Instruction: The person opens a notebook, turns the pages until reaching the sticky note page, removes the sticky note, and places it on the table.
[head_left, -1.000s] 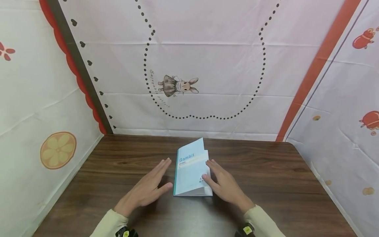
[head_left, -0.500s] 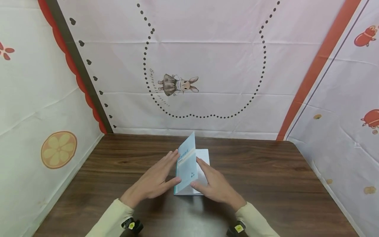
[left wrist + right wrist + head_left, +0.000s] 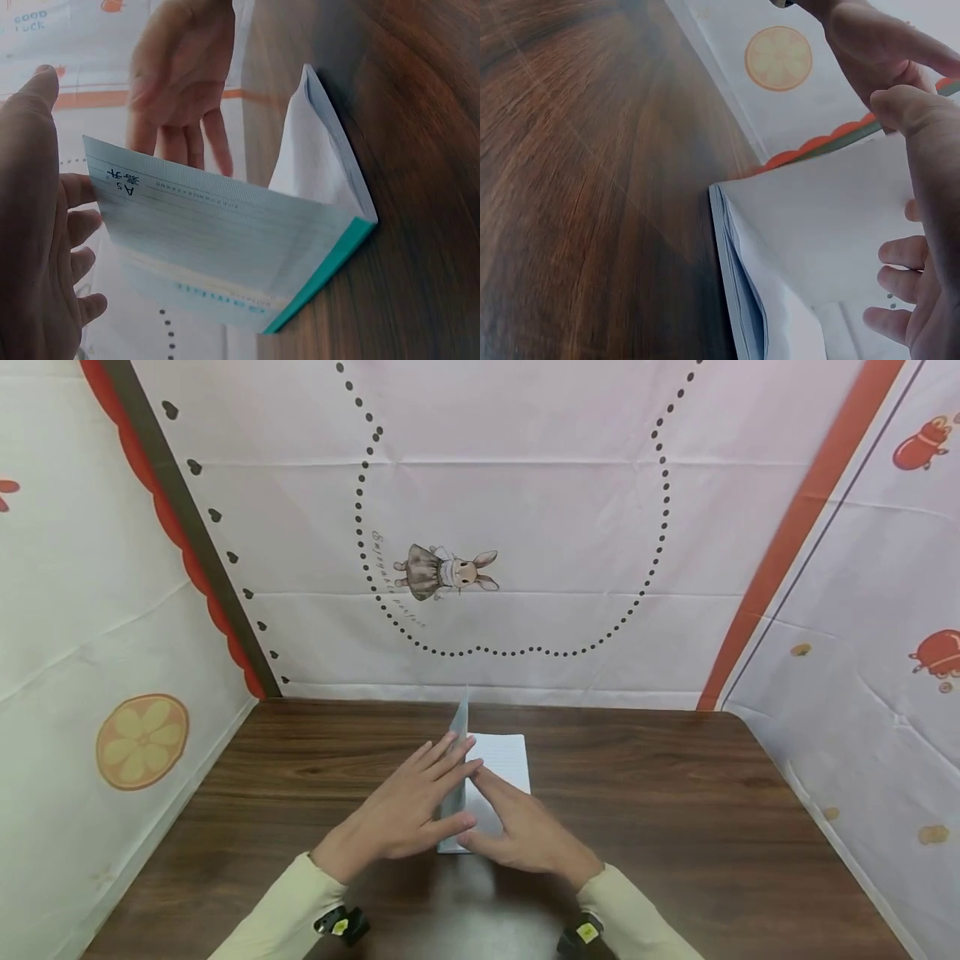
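A thin paper notebook [image 3: 501, 760] with a light blue cover and teal spine lies on the table, its lined page showing on the right. Its front cover [image 3: 217, 232] stands nearly upright between both hands in the head view. On the cover's outer side is my left hand [image 3: 401, 806], fingers extended, its fingertips overlapping the cover's edge. My right hand [image 3: 528, 831] is on the inner side, fingers straight, close against the white inner face [image 3: 817, 202]. The two hands' fingertips nearly meet over the raised cover. Part of the page is hidden behind the right hand.
A dark wood-grain table [image 3: 652, 793] carries the notebook near its middle. Printed white cloth [image 3: 555, 527] hangs behind and along both sides of it. Each wrist bears a black strap with a small camera [image 3: 581, 932].
The notebook's cover has swung up from nearly closed to upright, baring the lined page. My right hand has moved left with it, and my left hand slightly right and over the cover's edge.
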A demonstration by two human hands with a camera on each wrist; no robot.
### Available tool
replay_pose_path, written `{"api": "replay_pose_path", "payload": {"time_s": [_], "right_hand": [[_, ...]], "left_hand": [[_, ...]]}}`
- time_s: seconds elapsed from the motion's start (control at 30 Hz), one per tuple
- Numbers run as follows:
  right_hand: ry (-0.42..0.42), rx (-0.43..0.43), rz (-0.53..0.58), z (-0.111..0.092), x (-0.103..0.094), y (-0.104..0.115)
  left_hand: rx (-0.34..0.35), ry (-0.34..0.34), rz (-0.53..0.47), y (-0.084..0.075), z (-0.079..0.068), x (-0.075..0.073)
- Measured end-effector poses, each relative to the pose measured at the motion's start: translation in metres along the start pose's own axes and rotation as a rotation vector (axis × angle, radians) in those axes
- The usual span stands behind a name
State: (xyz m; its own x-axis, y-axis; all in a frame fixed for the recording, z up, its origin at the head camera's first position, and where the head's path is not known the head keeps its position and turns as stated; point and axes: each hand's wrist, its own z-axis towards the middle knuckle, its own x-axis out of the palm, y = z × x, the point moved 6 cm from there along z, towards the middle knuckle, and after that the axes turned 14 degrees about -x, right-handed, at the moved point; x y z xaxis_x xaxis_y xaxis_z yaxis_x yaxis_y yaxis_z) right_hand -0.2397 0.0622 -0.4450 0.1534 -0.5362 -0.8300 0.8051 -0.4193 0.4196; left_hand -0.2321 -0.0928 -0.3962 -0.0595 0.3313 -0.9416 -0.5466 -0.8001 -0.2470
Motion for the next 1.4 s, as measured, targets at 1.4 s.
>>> {"api": "replay_pose_path", "payload": {"time_s": [1.4], "right_hand": [[0.147, 0.121, -0.105, -0.049, 0.008, -0.06]], "left_hand": [[-0.257, -0.042, 0.009, 0.12, -0.089, 0.024]]}}
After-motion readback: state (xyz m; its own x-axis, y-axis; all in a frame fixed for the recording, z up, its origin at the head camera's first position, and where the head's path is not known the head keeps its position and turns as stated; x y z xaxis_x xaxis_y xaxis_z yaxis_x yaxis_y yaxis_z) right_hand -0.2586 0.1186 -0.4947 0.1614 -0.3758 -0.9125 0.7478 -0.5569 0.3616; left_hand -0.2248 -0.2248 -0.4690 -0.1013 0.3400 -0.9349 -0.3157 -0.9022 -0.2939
